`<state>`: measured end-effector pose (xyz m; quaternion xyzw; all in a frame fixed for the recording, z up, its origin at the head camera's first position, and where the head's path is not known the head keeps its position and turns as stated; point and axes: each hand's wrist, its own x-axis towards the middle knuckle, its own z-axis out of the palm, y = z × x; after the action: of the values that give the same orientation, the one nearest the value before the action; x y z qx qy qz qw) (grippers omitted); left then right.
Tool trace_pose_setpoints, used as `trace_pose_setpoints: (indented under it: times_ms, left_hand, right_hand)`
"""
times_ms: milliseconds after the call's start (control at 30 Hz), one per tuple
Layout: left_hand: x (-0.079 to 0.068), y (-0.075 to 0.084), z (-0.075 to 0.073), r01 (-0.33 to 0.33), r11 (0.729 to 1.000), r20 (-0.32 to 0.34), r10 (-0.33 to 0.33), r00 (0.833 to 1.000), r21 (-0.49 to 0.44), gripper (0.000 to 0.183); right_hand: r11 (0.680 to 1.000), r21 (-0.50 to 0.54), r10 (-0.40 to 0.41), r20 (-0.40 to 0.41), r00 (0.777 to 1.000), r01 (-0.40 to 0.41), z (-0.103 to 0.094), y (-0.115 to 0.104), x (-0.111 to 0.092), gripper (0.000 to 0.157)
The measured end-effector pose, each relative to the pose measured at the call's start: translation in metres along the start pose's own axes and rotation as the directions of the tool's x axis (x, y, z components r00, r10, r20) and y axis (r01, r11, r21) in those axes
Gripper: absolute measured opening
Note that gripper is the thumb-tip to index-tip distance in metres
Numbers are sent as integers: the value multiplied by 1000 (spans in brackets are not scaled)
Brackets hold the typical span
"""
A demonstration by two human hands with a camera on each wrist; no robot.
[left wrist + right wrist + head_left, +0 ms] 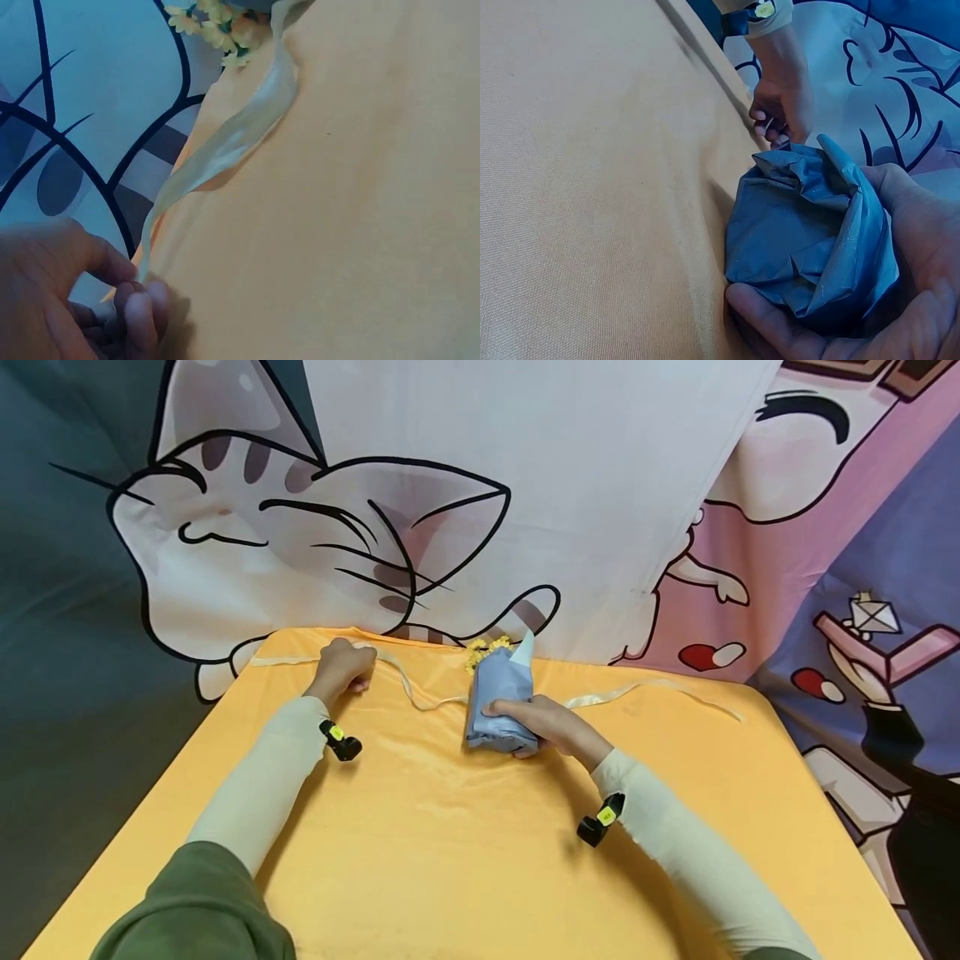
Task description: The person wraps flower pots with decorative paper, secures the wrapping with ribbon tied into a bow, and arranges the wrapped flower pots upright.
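Note:
A bouquet (501, 702) wrapped in blue-grey paper lies near the back of the table, its small yellow flowers (217, 26) showing at the far end. My right hand (536, 720) grips the wrapped bundle from the right, thumb on top and fingers against its side; the folded paper end (802, 232) faces the right wrist camera. A cream ribbon (408, 685) passes beneath the bouquet and stretches out to both sides. My left hand (343, 667) pinches the ribbon toward its left part, between thumb and fingers (141, 311).
A yellow cloth (420, 852) covers the table. Behind it hangs a fabric backdrop (600, 510) with cartoon drawings, close to the table's back edge. The ribbon's right tail (675, 687) lies loose on the cloth. Small black cameras (341, 742) are strapped to both wrists.

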<state>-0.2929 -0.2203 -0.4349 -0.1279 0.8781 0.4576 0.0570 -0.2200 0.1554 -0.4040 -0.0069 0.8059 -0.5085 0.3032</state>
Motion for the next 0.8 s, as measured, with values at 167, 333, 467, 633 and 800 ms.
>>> trace_pose_setpoints:
  times_ms: [167,333,467,633,800]
  left_hand:
    - [8,3,7,40,985,-36,-34,999,166,61]
    - [5,4,6,34,977,-28,-29,999,211,29]
    - [3,6,-2,26,977,-62,-13,998,210,32]
    - [5,1,-5,52,961,-18,-49,999,270,50]
    - [5,-4,-5,8,981,-6,-7,1000,192,35]
  right_hand:
    - [1000,-4,-14,-7,1000,14,0,-1,-1,64]
    - [1000,-6,-17,-3,1000,17,3,-1,-2,63]
    - [1000,-13,-27,-20,999,26,4,-2,-3,64]
    - [1000,-18,-25,-28,999,25,4,2,-4,65]
    - [1000,-14,-26,-27,999,26,5,3,-5,65]
